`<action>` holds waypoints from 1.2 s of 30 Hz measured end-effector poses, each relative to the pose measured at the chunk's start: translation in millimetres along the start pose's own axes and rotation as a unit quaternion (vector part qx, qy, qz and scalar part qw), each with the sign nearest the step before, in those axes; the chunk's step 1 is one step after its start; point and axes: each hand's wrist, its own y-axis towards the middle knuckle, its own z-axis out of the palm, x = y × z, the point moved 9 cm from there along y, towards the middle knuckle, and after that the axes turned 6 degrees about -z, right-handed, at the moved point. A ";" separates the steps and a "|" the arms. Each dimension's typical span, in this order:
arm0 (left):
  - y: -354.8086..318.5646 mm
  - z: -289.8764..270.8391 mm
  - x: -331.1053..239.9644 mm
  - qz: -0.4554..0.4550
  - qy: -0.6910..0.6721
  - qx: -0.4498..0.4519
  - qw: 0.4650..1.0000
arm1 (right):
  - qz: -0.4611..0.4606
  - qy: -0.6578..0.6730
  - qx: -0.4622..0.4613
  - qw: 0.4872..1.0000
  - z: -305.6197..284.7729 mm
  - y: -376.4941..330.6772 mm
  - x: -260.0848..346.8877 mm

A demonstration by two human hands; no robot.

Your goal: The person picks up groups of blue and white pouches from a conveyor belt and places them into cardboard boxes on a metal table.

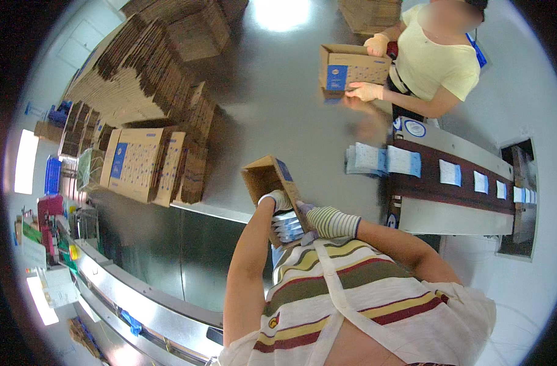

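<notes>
Brown cardboard carton [267,180], open and tilted against my chest, long axis running up-left with its mouth toward me, sits gripped in my gloved left hand [277,199] while my gloved right hand [327,221] presses white-blue packets [288,227] inside; loose stacking could spill them.

A grey steel table top [272,116] is filling the middle of the frame, and a bright patch of ceiling light [281,12] is glaring off it at the top centre. Stacks of flattened cardboard boxes [138,73] are piling up across the upper left. A conveyor with a dark belt [449,183] is running along the right side. A curved metal rail [144,305] is sweeping through the lower left, with shelves of coloured clutter [43,232] beside it. Pale walls are bending around the rim.
</notes>
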 end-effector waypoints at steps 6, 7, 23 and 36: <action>-101.0 -87.3 -90.8 -0.121 -0.083 -0.085 0.986 | 0.004 0.294 -0.115 0.949 -50.6 -29.0 -56.0; -120.9 -98.7 -100.7 -0.098 -0.112 -0.167 0.975 | 0.010 0.164 -0.136 0.977 -77.1 -36.7 -71.9; -125.4 -75.5 -105.3 -0.126 -0.057 -0.213 0.967 | 0.177 -0.116 0.044 0.976 -182.1 -59.1 -275.5; -128.2 -74.5 -103.4 -0.111 -0.102 -0.223 0.963 | 0.166 -0.276 -0.065 0.945 0.9 -28.6 -149.9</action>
